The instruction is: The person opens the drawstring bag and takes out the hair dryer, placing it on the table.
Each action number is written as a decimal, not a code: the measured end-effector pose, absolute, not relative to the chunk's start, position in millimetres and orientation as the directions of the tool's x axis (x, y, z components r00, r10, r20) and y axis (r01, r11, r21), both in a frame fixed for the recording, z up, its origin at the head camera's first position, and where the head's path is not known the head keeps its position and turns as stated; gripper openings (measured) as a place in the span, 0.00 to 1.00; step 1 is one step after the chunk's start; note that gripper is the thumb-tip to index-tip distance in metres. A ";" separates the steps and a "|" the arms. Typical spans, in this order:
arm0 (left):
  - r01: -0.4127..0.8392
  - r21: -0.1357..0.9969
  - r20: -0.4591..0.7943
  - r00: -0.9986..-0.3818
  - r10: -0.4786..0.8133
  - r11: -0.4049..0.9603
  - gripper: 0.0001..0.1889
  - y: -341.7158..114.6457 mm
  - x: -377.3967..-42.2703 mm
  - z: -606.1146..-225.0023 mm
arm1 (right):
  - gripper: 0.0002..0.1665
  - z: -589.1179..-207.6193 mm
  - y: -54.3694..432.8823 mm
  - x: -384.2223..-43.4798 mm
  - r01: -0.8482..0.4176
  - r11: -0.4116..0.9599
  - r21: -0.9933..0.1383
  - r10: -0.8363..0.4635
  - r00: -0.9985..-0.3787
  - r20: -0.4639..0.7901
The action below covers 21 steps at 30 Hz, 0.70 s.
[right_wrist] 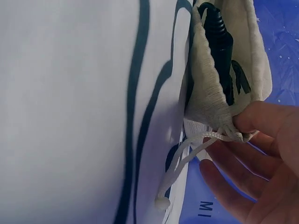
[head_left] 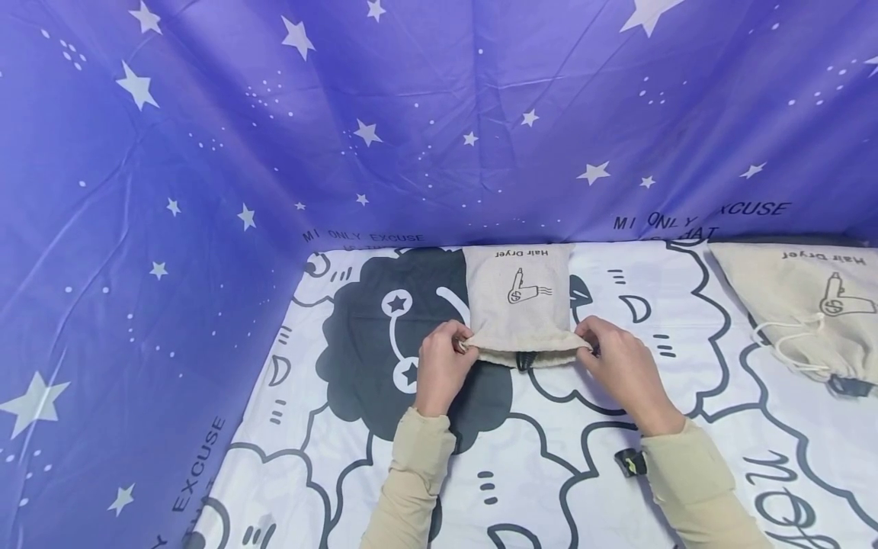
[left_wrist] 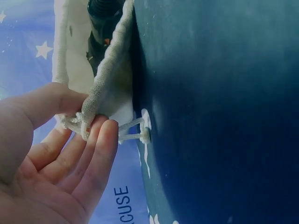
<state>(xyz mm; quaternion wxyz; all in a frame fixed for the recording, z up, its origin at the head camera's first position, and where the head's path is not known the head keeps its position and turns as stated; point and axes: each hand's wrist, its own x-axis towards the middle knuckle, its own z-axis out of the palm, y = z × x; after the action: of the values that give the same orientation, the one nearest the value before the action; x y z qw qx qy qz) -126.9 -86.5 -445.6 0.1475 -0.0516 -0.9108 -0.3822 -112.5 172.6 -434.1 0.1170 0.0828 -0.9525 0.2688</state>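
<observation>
A cream cloth drawstring bag (head_left: 519, 297), printed with "Hair Dryer" and a dryer drawing, lies flat with its mouth towards me. My left hand (head_left: 442, 362) pinches the left corner of the mouth; my right hand (head_left: 623, 370) pinches the right corner. Between them the rim gapes. A black ribbed cord end (head_left: 525, 360) pokes out at the middle, and the right wrist view shows more of this black cord (right_wrist: 220, 51) inside the bag. White drawstring loops hang at both corners, one with a knotted end (right_wrist: 162, 203). Whatever lies deeper is hidden.
A second "Hair Dryer" bag (head_left: 809, 305) lies at the right, a dark object (head_left: 850, 385) showing at its mouth. A small black item (head_left: 631, 462) is beside my right sleeve. Cartoon-printed cloth (head_left: 528, 465) covers the surface; purple star-patterned fabric (head_left: 425, 99) rises behind and at the left.
</observation>
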 end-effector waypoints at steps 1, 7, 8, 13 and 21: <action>0.203 0.683 0.306 -0.952 -0.022 0.702 0.09 -87.3 -127.0 -445.5 | 0.10 -433.3 172.8 -112.7 -0.218 0.843 -0.492 -0.094 -0.960 0.264; 0.192 0.687 0.293 -0.956 -0.025 0.701 0.10 -91.0 -127.1 -445.6 | 0.10 -431.9 175.6 -112.7 -0.209 0.843 -0.496 -0.095 -0.965 0.246; 0.191 0.687 0.293 -0.956 -0.026 0.701 0.10 -91.4 -127.3 -445.6 | 0.10 -432.1 176.2 -112.6 -0.208 0.842 -0.498 -0.096 -0.966 0.240; 0.195 0.690 0.296 -0.955 -0.026 0.697 0.10 -93.9 -128.2 -446.0 | 0.10 -431.6 179.2 -111.8 -0.194 0.834 -0.517 -0.102 -0.974 0.202; 0.206 0.689 0.295 -0.955 -0.009 0.695 0.10 -97.5 -128.8 -446.0 | 0.10 -433.0 184.0 -113.0 -0.220 0.830 -0.513 -0.130 -0.970 0.206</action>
<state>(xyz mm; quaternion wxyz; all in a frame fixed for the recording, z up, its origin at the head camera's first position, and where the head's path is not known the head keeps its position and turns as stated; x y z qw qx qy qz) -128.8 -97.5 -446.0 0.1392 -0.0541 -0.9100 -0.3868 -113.0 184.0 -433.0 0.0812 0.0917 -0.9530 0.2771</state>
